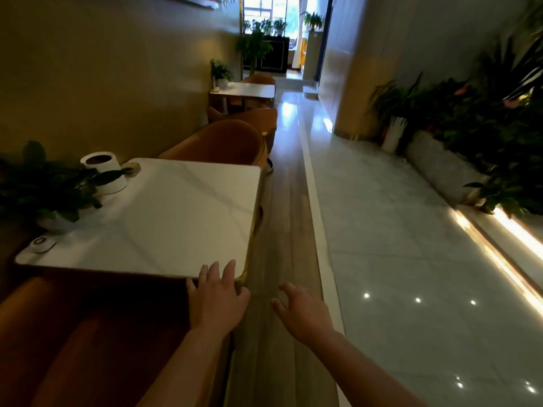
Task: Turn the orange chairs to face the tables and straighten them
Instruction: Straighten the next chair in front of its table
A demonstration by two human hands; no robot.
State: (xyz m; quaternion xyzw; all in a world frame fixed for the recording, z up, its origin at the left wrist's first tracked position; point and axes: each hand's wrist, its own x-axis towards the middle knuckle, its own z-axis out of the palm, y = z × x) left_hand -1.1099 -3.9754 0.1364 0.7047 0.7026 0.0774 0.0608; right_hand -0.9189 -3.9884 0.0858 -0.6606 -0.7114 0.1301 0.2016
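While both arms stretch forward, the left hand lies with fingers spread wide over the near right corner of a white marble table; whether it presses on the table edge or on the chair below cannot be told. The right hand hovers open, fingers apart, above the wood floor strip, holding nothing.

The near orange chair sits at bottom left, dark and blurred. Its curved back runs left to right along the table's near edge, its seat tucked toward the table. Across the table, a far orange chair shows its hollow inner side, facing this table squarely. Behind it, another orange chair faces a second table.

A wall hems in the tables on the left. On the right the wood strip and a wide tiled aisle lie open up to a row of plants.
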